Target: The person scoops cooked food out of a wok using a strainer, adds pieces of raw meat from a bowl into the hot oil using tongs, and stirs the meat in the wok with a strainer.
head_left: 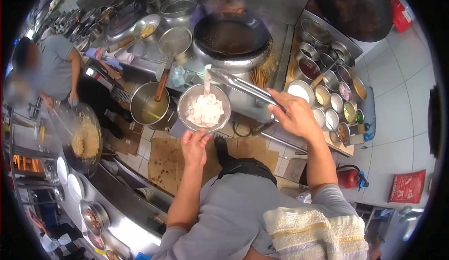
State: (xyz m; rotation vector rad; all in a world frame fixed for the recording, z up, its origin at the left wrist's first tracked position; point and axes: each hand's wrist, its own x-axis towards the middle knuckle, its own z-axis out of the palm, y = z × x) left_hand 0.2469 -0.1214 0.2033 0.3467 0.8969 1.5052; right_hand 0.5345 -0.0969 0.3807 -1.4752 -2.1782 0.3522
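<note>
The person's left hand (195,144) has its fingers clamped on the near rim of a metal bowl (187,121) — pale strips (207,111) are heaped inside. The right hand (295,115) has its fingers closed around metal tongs (245,88), whose tips hold one strip hanging above the heap — the wok (234,33) sits just beyond.

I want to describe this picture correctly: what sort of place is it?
Probably a restaurant kitchen: a large black round wok, many small metal ingredient bowls, and a co-worker in grey.
</note>
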